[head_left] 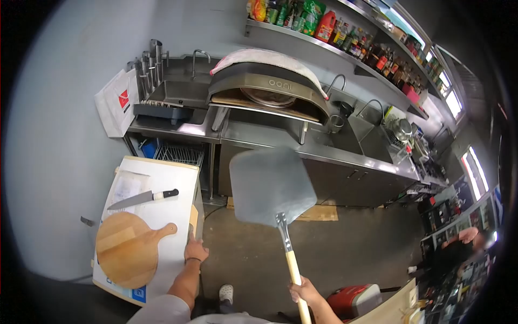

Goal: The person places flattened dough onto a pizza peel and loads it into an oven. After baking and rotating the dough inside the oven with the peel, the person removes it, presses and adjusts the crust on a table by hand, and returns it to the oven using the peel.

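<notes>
**Person holding a pizza peel (pixel 274 186) by its handle in front of an Ooni pizza oven (pixel 267 86)**

The peel is at the centre of the view, its broad grey metal blade tilted up and away from the wearer, above the floor between the person and the oven. The right hand (pixel 306 291) has its fingers wrapped round the pale wooden handle, well back from the metal; that grip presumably gives the blade reach and keeps the hand away from heat.

The left hand (pixel 196 250) is lowered at the near side edge of a white table (pixel 181 213). Its fingers point toward the edge; whether they touch it or grip anything, I cannot tell.

On that table, a round wooden cutting board (pixel 127 251) lies flat. Beyond it lies a chef's knife (pixel 143 199), its black handle toward the table's open side, probably for easy reach.

Ahead, the oven stands on legs on a steel counter (pixel 253 139), mouth facing the wearer, a pale cloth (pixel 270 58) draped over its top. Bottles (pixel 384 59) line a wall shelf (pixel 302 35). Far right, another person (pixel 458 251) wears dark clothing.
</notes>
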